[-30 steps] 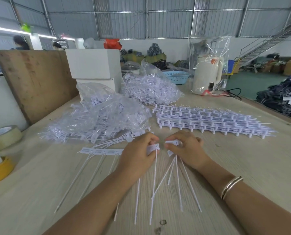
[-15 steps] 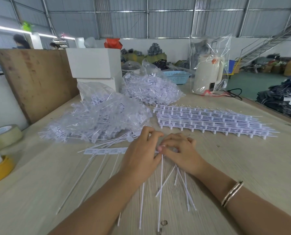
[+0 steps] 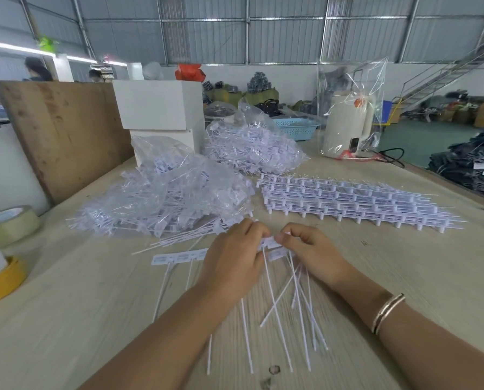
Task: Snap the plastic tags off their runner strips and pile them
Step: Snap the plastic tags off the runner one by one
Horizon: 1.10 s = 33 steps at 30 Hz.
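The left hand (image 3: 235, 249) and right hand (image 3: 309, 249) both pinch the white plastic runner strip of tags (image 3: 270, 242) just above the pale wooden surface (image 3: 94, 319); a loose heap of freed tags (image 3: 162, 204) lies beyond, yet the tall stack of untouched strips (image 3: 348, 204) remains, so much work is left; compared with a moment earlier, the hands sit slightly apart with the strip showing between them.

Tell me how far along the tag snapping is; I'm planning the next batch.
Done: a heap of loose tags lies left of centre, with a filled bag behind. In hand: the left hand and right hand pinch one strip, tails trailing toward the camera. Left: a stack of unbroken strips on the right.
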Each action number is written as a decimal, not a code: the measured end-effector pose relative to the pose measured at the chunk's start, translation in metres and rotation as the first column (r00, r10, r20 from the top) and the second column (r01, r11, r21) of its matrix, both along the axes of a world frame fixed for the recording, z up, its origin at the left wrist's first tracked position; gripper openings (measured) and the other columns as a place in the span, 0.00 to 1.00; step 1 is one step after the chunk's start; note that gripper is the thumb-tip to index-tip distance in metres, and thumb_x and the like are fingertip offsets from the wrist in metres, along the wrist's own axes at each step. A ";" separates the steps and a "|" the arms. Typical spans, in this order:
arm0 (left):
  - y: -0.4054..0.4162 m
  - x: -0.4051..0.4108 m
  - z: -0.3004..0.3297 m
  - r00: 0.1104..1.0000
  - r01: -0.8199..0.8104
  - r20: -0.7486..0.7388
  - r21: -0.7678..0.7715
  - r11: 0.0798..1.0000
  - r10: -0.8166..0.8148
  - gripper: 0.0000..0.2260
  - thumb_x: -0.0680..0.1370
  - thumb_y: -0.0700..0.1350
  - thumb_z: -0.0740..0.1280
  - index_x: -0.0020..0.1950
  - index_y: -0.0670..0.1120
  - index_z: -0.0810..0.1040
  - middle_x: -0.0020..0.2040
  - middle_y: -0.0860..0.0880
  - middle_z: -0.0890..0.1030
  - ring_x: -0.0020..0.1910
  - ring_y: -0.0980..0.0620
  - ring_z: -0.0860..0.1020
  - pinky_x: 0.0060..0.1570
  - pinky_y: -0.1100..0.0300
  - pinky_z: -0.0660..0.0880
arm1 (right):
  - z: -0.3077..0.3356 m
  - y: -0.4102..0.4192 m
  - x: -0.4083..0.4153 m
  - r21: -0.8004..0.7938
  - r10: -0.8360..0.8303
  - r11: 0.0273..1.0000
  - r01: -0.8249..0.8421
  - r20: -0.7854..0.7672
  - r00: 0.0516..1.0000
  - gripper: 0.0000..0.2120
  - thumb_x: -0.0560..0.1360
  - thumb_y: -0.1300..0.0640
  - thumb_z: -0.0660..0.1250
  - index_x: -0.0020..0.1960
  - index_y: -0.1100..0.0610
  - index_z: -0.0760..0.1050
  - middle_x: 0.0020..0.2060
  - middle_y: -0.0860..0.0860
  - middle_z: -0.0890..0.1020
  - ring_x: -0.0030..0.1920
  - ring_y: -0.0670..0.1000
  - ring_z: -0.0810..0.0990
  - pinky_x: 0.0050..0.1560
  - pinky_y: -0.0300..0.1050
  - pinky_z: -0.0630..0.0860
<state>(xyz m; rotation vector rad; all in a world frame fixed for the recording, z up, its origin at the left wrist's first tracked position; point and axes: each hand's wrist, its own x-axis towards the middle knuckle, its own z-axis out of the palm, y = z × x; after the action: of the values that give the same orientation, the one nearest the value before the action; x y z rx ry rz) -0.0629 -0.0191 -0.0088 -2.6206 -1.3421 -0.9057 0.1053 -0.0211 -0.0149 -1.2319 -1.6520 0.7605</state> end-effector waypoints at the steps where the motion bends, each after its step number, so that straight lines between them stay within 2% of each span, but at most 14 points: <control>1: 0.001 -0.001 0.000 1.000 -0.003 0.006 -0.002 1.000 0.003 0.11 0.77 0.42 0.62 0.59 0.49 0.72 0.55 0.53 0.74 0.51 0.52 0.73 0.45 0.59 0.69 | 0.000 0.000 0.000 -0.019 0.021 1.000 -0.021 -0.010 1.000 0.11 0.75 0.54 0.67 0.34 0.52 0.75 0.29 0.46 0.73 0.33 0.43 0.70 0.40 0.39 0.66; 5: 0.000 -0.002 0.002 1.000 0.003 0.012 -0.027 1.000 -0.003 0.08 0.78 0.44 0.62 0.57 0.49 0.73 0.53 0.53 0.75 0.49 0.53 0.74 0.44 0.58 0.70 | -0.002 -0.001 0.000 -0.026 0.046 0.999 -0.046 0.008 0.999 0.05 0.74 0.54 0.69 0.39 0.51 0.80 0.35 0.52 0.80 0.39 0.49 0.75 0.45 0.46 0.70; 9: 0.003 -0.004 0.001 1.000 -0.023 -0.004 -0.122 0.992 0.023 0.08 0.80 0.45 0.60 0.58 0.50 0.73 0.52 0.52 0.79 0.48 0.50 0.77 0.46 0.53 0.73 | -0.001 -0.001 0.000 0.018 0.030 0.999 -0.031 0.028 0.999 0.04 0.74 0.57 0.69 0.45 0.57 0.82 0.41 0.54 0.83 0.44 0.52 0.80 0.52 0.48 0.74; 14: 0.007 -0.005 -0.002 0.997 0.007 0.073 -0.166 0.986 0.005 0.10 0.80 0.45 0.62 0.59 0.51 0.76 0.51 0.52 0.82 0.51 0.51 0.79 0.50 0.52 0.74 | 0.000 -0.002 -0.002 0.067 0.041 0.997 -0.040 -0.006 0.999 0.03 0.74 0.62 0.69 0.45 0.56 0.81 0.40 0.49 0.81 0.41 0.44 0.79 0.45 0.35 0.73; 18: 0.011 -0.008 -0.004 0.990 0.068 0.135 -0.181 0.981 -0.043 0.10 0.79 0.46 0.63 0.60 0.51 0.77 0.52 0.52 0.82 0.51 0.53 0.79 0.50 0.53 0.75 | 0.001 -0.002 -0.003 0.097 0.056 0.994 -0.051 -0.040 0.998 0.07 0.74 0.63 0.69 0.43 0.52 0.81 0.38 0.47 0.82 0.39 0.41 0.79 0.43 0.32 0.72; 21: 0.011 -0.010 -0.003 0.975 0.118 0.207 -0.173 0.978 -0.081 0.10 0.79 0.47 0.65 0.59 0.49 0.78 0.51 0.52 0.83 0.51 0.54 0.80 0.50 0.53 0.74 | 0.001 -0.002 -0.003 0.124 0.058 0.991 -0.051 -0.054 0.997 0.07 0.74 0.62 0.69 0.44 0.51 0.81 0.39 0.47 0.82 0.40 0.43 0.80 0.44 0.35 0.74; 29: 0.012 -0.011 -0.004 0.913 0.242 0.382 -0.233 0.942 -0.140 0.09 0.77 0.45 0.67 0.56 0.47 0.80 0.51 0.52 0.84 0.50 0.58 0.81 0.52 0.59 0.75 | 0.001 -0.002 -0.002 0.152 0.065 0.986 -0.062 -0.014 0.998 0.06 0.74 0.62 0.68 0.46 0.53 0.82 0.40 0.49 0.82 0.40 0.43 0.79 0.44 0.34 0.72; 33: 0.015 -0.012 -0.008 0.875 0.289 0.468 -0.308 0.906 -0.120 0.06 0.77 0.46 0.67 0.54 0.51 0.80 0.50 0.56 0.84 0.49 0.66 0.79 0.49 0.72 0.73 | 0.004 -0.003 -0.002 0.223 0.077 0.972 -0.080 0.021 0.997 0.10 0.73 0.63 0.69 0.43 0.49 0.80 0.36 0.46 0.80 0.36 0.40 0.77 0.41 0.33 0.71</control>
<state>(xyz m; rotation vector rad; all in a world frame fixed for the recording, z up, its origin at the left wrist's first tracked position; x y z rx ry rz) -0.0752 -0.0041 -0.0169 -3.0176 -1.4593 -1.4901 0.1037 -0.0236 -0.0109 -1.0195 -1.7522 0.5964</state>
